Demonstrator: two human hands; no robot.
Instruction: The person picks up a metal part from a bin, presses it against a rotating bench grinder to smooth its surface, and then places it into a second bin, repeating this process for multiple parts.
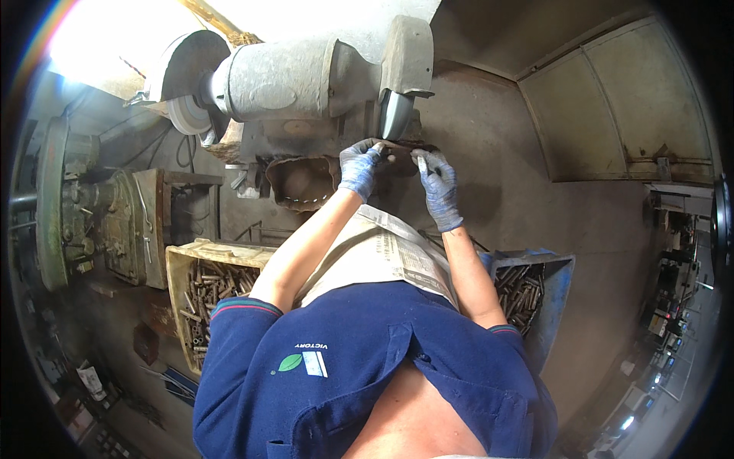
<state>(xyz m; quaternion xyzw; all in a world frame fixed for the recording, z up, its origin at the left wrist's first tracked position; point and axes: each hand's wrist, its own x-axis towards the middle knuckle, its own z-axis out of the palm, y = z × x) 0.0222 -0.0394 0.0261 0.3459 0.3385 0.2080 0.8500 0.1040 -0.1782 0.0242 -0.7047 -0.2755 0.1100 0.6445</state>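
Head view, upper centre: gloved left hand (358,167) and gloved right hand (438,186), fingers pinched on a small workpiece (403,155) — shape hard to make out — held under the grinding wheel (394,113). Lower left, cream crate (186,260) of metal rods; lower right, blue crate (556,287), partly hidden by arm. Printed newspaper (386,254) over lap.

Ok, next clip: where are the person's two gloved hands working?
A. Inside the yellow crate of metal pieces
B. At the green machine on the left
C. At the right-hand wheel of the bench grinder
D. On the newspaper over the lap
C: the left hand and right hand are raised together just under the grinder's right-hand wheel, away from the yellow crate.
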